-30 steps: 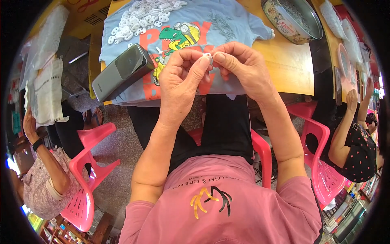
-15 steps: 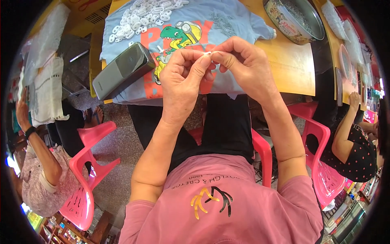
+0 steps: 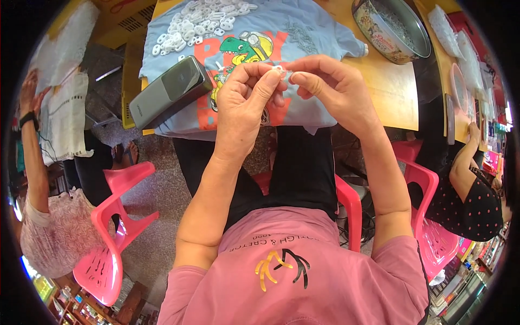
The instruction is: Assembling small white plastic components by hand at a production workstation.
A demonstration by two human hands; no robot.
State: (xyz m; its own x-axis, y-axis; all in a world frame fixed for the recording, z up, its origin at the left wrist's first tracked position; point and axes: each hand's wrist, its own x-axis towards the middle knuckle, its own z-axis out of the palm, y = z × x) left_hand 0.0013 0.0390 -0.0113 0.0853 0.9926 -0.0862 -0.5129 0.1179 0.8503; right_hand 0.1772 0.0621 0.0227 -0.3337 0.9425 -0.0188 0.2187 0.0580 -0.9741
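Note:
My left hand (image 3: 246, 100) pinches a small white plastic piece (image 3: 278, 69) between thumb and forefinger. A thin metal screw (image 3: 288, 71) pokes out of it toward the right. Close beside the screw is my right hand (image 3: 336, 89), its thumb and forefinger apart and nothing visible between them. Under both hands a light blue printed T-shirt (image 3: 179, 119) covers part of the table. Many white plastic pieces with holes (image 3: 197, 27) lie heaped on its far left, and thin grey screws (image 3: 301, 35) are scattered at its far middle.
A dark rectangular power bank (image 3: 170, 92) lies left of my hands. An oval tin (image 3: 392, 30) with small metal parts stands at the far right of the wooden table (image 3: 398, 103). Other people sit on pink chairs (image 3: 116, 227) to either side.
My right fingers have come away from the white piece, a little to the right, and the screw now shows. The person on the left has raised an arm.

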